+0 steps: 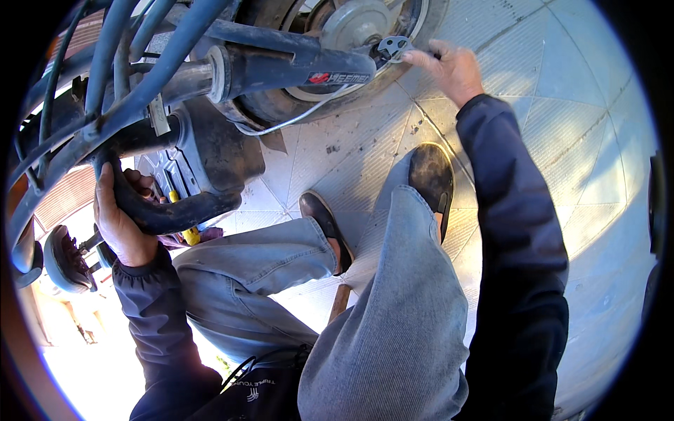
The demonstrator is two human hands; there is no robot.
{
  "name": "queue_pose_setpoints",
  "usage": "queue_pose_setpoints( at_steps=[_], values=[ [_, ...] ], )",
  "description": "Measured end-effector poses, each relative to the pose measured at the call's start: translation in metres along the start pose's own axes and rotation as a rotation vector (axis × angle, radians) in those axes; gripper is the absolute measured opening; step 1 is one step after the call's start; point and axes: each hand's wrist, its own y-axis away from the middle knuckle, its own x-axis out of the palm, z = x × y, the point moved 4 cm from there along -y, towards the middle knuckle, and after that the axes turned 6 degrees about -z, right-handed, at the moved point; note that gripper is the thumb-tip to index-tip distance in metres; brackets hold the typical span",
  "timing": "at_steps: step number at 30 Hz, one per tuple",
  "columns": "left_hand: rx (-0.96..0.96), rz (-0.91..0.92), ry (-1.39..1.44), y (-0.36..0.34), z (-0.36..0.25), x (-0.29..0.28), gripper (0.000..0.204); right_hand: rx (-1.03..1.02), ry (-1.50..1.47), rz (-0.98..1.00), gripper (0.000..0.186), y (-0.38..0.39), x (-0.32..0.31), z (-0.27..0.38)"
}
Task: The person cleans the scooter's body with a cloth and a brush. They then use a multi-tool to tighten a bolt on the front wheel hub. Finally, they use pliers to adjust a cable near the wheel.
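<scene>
My left hand [126,214] is wrapped round a thick, black curved tube [158,216] low on the vehicle's frame. On the other side my right hand [449,68] reaches to the wheel's axle end, its thumb and fingers closed at the edge of a flat grey metal plate with holes [397,46]. That plate sits against the dark end of a blue-black fork leg [295,69]. Behind it is the wheel [365,27] with its grey hub and dusty tyre. A pale cable [302,118] runs in a loop under the leg.
Painted frame tubes [158,77] crowd the upper left. Several tools, including a yellow-handled screwdriver [189,235], lie beneath the black tube. My jeans and shoes [430,174] are below, by a wooden handle [340,302]. Dirt crumbs [333,149] dot the tiled floor [554,119].
</scene>
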Motion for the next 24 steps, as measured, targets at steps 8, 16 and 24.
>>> queue_pose_setpoints(
  at_steps=[8, 16, 24],
  values=[
    [0.013, -0.006, -0.008, 0.005, -0.004, 0.005, 0.034, -0.466, 0.131, -0.017, 0.051, -0.031, -0.035, 0.027],
    [0.013, -0.004, 0.007, 0.002, -0.004, 0.003, 0.037, 0.210, -0.269, 0.054, 0.039, 0.013, -0.018, -0.020],
    [-0.003, -0.007, 0.014, 0.005, -0.003, 0.006, 0.033, 0.677, -1.180, 0.058, 0.022, 0.089, 0.040, 0.003]
  ],
)
